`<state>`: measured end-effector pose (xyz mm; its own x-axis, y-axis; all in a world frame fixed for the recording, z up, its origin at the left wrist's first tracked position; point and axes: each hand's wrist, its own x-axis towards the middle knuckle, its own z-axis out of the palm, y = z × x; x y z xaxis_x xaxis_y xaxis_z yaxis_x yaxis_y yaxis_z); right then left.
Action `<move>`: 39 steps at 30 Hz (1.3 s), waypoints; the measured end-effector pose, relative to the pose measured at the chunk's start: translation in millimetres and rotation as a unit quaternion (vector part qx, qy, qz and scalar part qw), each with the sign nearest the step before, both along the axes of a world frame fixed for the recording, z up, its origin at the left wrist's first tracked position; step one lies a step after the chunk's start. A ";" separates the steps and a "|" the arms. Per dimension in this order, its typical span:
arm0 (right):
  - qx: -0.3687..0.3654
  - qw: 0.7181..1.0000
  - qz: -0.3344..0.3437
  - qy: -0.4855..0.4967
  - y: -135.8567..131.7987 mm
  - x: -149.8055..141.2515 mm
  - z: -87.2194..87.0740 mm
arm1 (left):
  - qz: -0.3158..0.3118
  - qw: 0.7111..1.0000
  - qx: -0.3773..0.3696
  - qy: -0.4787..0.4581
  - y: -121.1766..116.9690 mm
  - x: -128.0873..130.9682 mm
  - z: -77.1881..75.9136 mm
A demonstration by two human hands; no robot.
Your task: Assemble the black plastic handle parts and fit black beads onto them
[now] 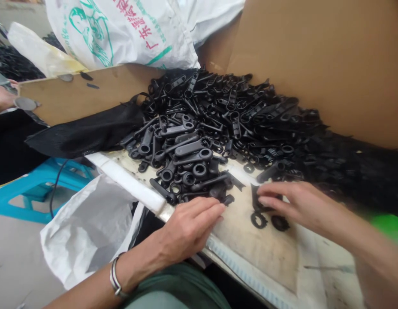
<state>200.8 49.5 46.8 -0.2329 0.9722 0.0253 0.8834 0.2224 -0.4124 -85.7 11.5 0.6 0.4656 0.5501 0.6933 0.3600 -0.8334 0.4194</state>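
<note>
My right hand (pixel 290 199) has its fingertips on a black plastic piece (pixel 256 198) with a toothed ring (pixel 258 220) beside it; the palm side is hidden. Close under that hand lies another dark round piece (pixel 280 222). At the near edge of a big heap of black plastic arm-shaped parts (pixel 194 148) rests my left hand (pixel 194 223), fingers stretched out and side by side. Its fingertips are next to a small black piece (pixel 228 200), and nothing shows in its grasp. A metal bangle (pixel 114 277) is on the left wrist.
Cardboard panels (pixel 318 64) stand behind the heap, with a printed white sack (pixel 122 32) at the back. A white bag (pixel 89 227) hangs open below the table edge, near a blue stool (pixel 34 189). Another person's hand (pixel 2 98) is at far left.
</note>
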 end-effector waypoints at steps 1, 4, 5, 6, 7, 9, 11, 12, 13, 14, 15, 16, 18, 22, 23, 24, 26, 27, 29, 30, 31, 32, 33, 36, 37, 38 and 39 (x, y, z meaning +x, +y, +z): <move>0.002 0.998 0.024 -0.050 3.4 -8.2 -1.7 | 0.001 1.000 0.001 0.001 -0.3 -0.2 -0.6; 0.020 0.988 0.039 -0.150 16.4 -40.0 -8.0 | -0.001 1.000 -0.001 0.004 -1.2 -0.7 -1.2; 0.016 0.986 0.033 -0.161 19.9 -49.9 -9.9 | -0.003 1.000 -0.005 0.004 -1.4 -0.7 -0.8; 0.010 0.984 0.030 -0.176 22.2 -58.1 -11.4 | -0.006 1.000 -0.009 0.002 -1.7 -0.7 -0.1; 0.005 0.981 0.025 -0.192 23.2 -64.2 -12.2 | -0.008 1.000 -0.014 -0.001 -1.9 -0.6 0.8; 0.001 0.976 0.012 -0.220 21.0 -68.9 -11.5 | -0.006 1.000 -0.028 -0.011 -2.3 -0.3 2.9; 0.004 0.970 -0.011 -0.242 13.8 -64.3 -7.8 | 0.000 0.999 -0.036 -0.020 -2.5 0.1 5.1; 0.008 0.968 -0.027 -0.250 8.8 -58.9 -5.3 | 0.003 0.999 -0.038 -0.024 -2.4 0.4 6.1; 0.014 0.965 -0.044 -0.259 3.0 -51.9 -2.7 | 0.005 0.999 -0.038 -0.029 -2.4 0.6 6.9; 0.023 0.963 -0.065 -0.260 -3.6 -43.8 -0.2 | 0.007 0.999 -0.036 -0.035 -2.4 1.0 7.7; 0.032 0.965 -0.091 -0.244 -10.9 -35.2 1.8 | 0.009 0.998 -0.034 -0.042 -2.6 1.6 8.5; 0.041 0.970 -0.126 -0.205 -19.0 -26.8 3.2 | 0.011 0.998 -0.034 -0.051 -2.9 2.5 9.5; 0.042 0.977 -0.205 -0.051 -37.6 -13.2 3.4 | 0.011 0.996 -0.042 -0.076 -3.9 5.1 12.5; -0.024 0.897 -0.302 0.323 -79.6 -13.8 -3.5 | 0.021 0.972 -0.191 -0.135 -4.4 14.5 23.0; -0.039 0.867 -0.306 0.393 -89.1 -19.9 -5.5 | 0.024 0.952 -0.265 -0.153 -3.7 17.3 25.9; -0.052 0.836 -0.303 0.454 -97.5 -27.6 -7.2 | 0.023 0.922 -0.346 -0.174 -2.7 20.3 28.6; -0.078 0.784 -0.289 0.544 -110.3 -44.9 -9.5 | 0.001 0.846 -0.484 -0.225 -0.7 26.1 32.7; -0.089 0.765 -0.285 0.571 -114.6 -53.0 -10.2 | -0.016 0.811 -0.529 -0.250 -0.1 28.9 34.0; -0.093 0.746 -0.278 0.598 -119.9 -65.1 -11.3 | -0.048 0.763 -0.577 -0.288 -0.5 34.1 35.4; -0.086 0.748 -0.277 0.596 -121.4 -68.1 -12.0 | -0.062 0.746 -0.590 -0.302 -1.5 36.6 35.7; -0.073 0.760 -0.282 0.581 -122.7 -68.7 -12.7 | -0.075 0.728 -0.604 -0.315 -2.9 38.9 35.9; -0.056 0.781 -0.292 0.548 -123.8 -67.1 -13.4 | -0.087 0.707 -0.621 -0.328 -4.5 41.1 36.0; -0.036 0.808 -0.307 0.501 -125.1 -63.3 -14.0 | -0.100 0.681 -0.638 -0.344 -6.0 43.0 36.1; 0.016 0.885 -0.336 0.320 -130.8 -43.7 -13.5 | -0.146 0.607 -0.681 -0.383 -8.9 46.3 36.1; 0.027 0.900 -0.332 0.280 -133.6 -35.9 -12.4 | -0.161 0.593 -0.690 -0.383 -9.1 46.5 36.0; 0.035 0.908 -0.325 0.262 -136.9 -27.8 -11.1 | -0.173 0.590 -0.693 -0.376 -9.2 46.1 35.9; 0.038 0.911 -0.318 0.261 -141.0 -19.7 -9.7 | -0.179 0.598 -0.692 -0.364 -9.1 45.4 35.9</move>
<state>181.1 -91.5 37.1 0.4394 0.8972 0.0437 0.5314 -0.2204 -0.8180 -40.4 2.4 36.5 0.5778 0.7864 -0.2186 -0.4346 0.5231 0.7331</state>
